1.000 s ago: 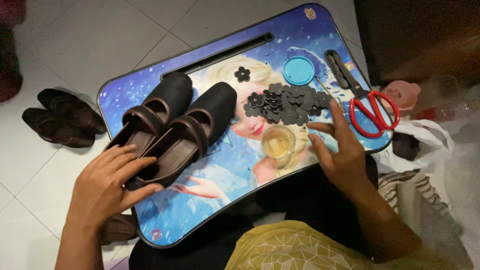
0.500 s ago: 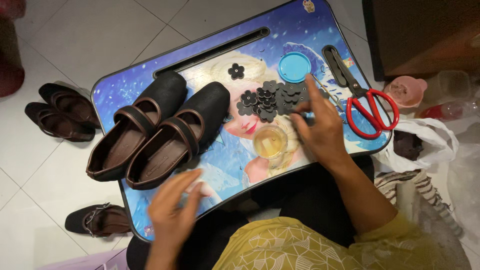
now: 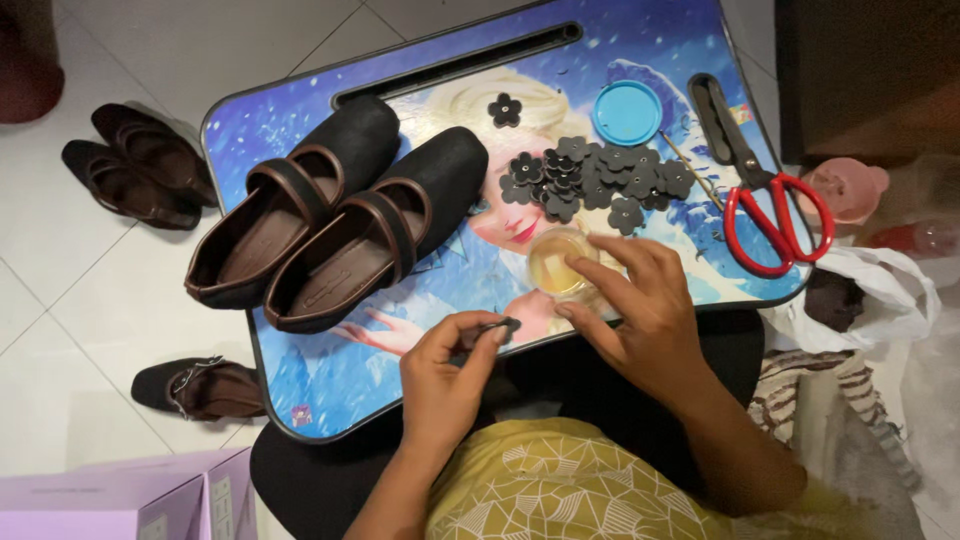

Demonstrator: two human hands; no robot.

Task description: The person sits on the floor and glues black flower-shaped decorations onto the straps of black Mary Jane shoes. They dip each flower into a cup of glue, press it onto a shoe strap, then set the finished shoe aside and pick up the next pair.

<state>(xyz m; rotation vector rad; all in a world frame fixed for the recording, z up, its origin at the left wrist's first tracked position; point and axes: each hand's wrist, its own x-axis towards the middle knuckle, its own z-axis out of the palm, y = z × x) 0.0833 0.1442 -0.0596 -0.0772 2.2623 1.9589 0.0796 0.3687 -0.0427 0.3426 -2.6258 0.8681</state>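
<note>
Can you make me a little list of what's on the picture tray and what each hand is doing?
left hand: pinches a small black flower piece
right hand: fingers on a small open jar of yellowish stuff
lap tray: pair of dark strap shoes, pile of black flower cutouts, blue lid, red-handled scissors
floor: more dark shoes
</note>
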